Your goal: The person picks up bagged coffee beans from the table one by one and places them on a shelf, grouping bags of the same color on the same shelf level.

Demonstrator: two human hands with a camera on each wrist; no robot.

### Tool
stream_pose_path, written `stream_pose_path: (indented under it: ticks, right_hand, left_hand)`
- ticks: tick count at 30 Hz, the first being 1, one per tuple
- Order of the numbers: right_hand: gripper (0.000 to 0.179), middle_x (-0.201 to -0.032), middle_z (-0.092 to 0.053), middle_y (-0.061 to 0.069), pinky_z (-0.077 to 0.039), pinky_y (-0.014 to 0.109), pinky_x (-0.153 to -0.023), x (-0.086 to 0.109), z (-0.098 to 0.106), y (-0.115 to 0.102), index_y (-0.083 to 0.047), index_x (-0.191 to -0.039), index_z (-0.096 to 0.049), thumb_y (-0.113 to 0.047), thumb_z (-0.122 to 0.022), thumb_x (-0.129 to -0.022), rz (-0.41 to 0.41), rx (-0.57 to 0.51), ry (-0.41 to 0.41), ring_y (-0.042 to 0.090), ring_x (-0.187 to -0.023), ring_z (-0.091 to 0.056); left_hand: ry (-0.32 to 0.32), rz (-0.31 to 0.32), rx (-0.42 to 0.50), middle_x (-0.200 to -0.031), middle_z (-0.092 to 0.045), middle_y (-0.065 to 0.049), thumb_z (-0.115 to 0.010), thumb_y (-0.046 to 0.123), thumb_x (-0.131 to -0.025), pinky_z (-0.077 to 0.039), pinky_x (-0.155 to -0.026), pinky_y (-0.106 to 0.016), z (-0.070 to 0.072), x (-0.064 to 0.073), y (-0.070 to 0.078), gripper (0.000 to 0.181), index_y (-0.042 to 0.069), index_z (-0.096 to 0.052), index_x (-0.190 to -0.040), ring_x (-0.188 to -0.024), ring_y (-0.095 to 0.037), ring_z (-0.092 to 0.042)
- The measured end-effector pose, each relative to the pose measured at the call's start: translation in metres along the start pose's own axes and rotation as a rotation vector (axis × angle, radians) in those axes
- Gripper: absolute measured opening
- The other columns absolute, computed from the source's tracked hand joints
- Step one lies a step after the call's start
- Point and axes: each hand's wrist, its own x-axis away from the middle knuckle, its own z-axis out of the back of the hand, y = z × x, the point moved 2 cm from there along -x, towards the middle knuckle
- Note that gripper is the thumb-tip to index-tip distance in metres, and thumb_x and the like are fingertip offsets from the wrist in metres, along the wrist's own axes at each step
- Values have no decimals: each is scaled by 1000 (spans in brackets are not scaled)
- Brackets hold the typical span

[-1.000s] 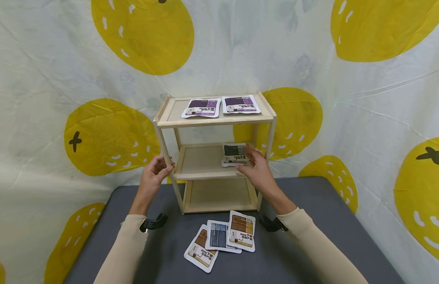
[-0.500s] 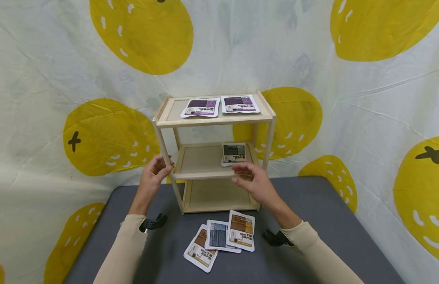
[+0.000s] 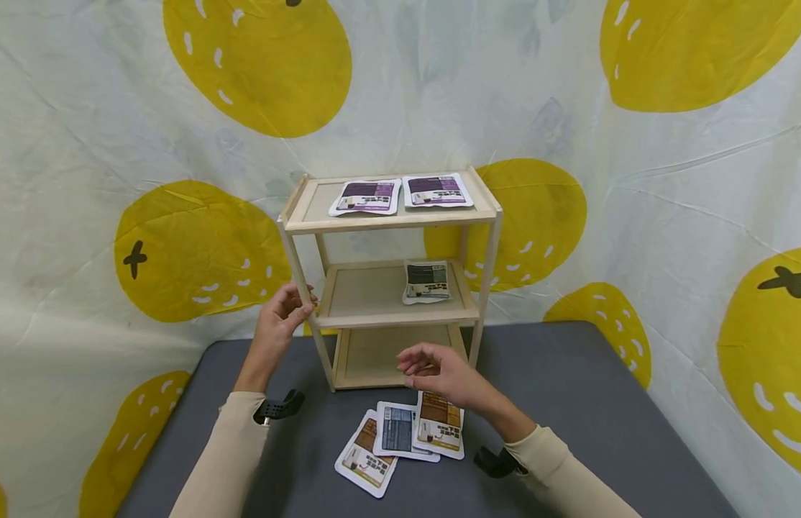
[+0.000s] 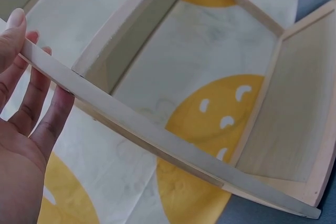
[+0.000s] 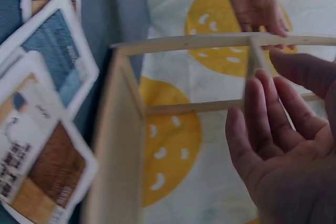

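A small three-tier wooden shelf [image 3: 381,320] stands at the back. My left hand [image 3: 279,322] grips its left front post [image 4: 142,121], thumb on one side and fingers on the other. My right hand [image 3: 449,378] hangs in front of the bottom tier, fingers loosely bent, holding nothing. Just below it lies an orange-brown pouch [image 3: 439,432], its top partly hidden by the hand. It overlaps a blue pouch [image 3: 397,435], which partly covers a brown pouch [image 3: 364,460]. A dark green pouch [image 3: 428,282] lies on the right of the middle tier.
Two purple pouches, a left one [image 3: 367,198] and a right one [image 3: 437,191], lie side by side on the top tier. The shelf stands on a dark grey table [image 3: 556,403]. A pale curtain [image 3: 400,86] with yellow fruit shapes hangs behind.
My right hand has let go of the dark green pouch on the middle tier and moved down and left, toward the pouches on the table. The left hand stays on the post.
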Motion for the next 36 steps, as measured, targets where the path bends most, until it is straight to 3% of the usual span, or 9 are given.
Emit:
stream_pose_path:
  ticks: [3,9,13,16,20,26,33,36]
  right_hand:
    - [37,-120,-67,17,-55,30,-90,0,-7,13,-1,-129,-61,-8,-72,-94,-16,-54,-57,33,-107,-64]
    - [38,-120,-68,15,-55,27,-89,-1,-17,41,0,-131,-60,-5,-71,-94,-34,-77,-124,33,-109,-64]
    - [38,-121,-67,18,-54,28,-89,-2,-19,55,-1,-130,-61,-6,-71,-94,-44,-70,-137,33,-109,-64]
    - [38,-122,-66,23,-54,27,-88,-4,-21,65,-3,-129,-62,-4,-72,-93,-57,-60,-141,35,-110,-64]
    - [38,-124,-65,27,-55,29,-91,-6,-23,77,-3,-130,-63,-2,-72,-93,-67,-44,-165,38,-112,-63]
    - [40,-129,-63,24,-53,36,-99,-7,-28,89,-3,-134,-60,-4,-69,-95,-70,-8,-228,36,-119,-62]
    - [44,-130,-64,17,-52,45,-100,-8,-31,97,3,-133,-59,-4,-73,-92,-123,-1,-276,37,-123,-61]
    - [43,-129,-65,16,-52,47,-99,-6,-31,98,1,-131,-61,-5,-76,-91,-137,52,-281,36,-122,-62]
  left_hand:
    - [-5,-17,8,-118,-60,-29,-63,11,-101,-54,-88,-24,0,0,1,30,6,-59,-130,-108,-32,-64]
    - [-27,-44,64,-117,-60,-26,-63,10,-101,-55,-89,-25,0,0,-1,31,4,-57,-131,-105,-23,-65]
    - [-50,-51,114,-116,-63,-15,-61,7,-101,-54,-90,-25,1,0,-3,35,-4,-51,-133,-105,-18,-64]
    - [-58,-56,133,-114,-64,-8,-60,5,-102,-54,-90,-25,1,0,-3,31,-3,-52,-131,-104,-14,-64]
    - [-61,-65,138,-116,-62,-16,-60,4,-101,-55,-90,-26,2,-2,-3,27,0,-55,-127,-105,-20,-64]
    - [-69,-78,122,-119,-57,-26,-61,6,-101,-54,-93,-26,2,-3,-3,36,-12,-47,-130,-111,-32,-61]
    - [-55,-77,113,-118,-59,-26,-62,6,-100,-54,-92,-27,1,-2,-2,27,1,-56,-126,-108,-30,-62]
    - [-38,-69,110,-118,-58,-30,-62,5,-100,-55,-92,-28,1,-2,-2,27,-1,-56,-126,-108,-33,-62]
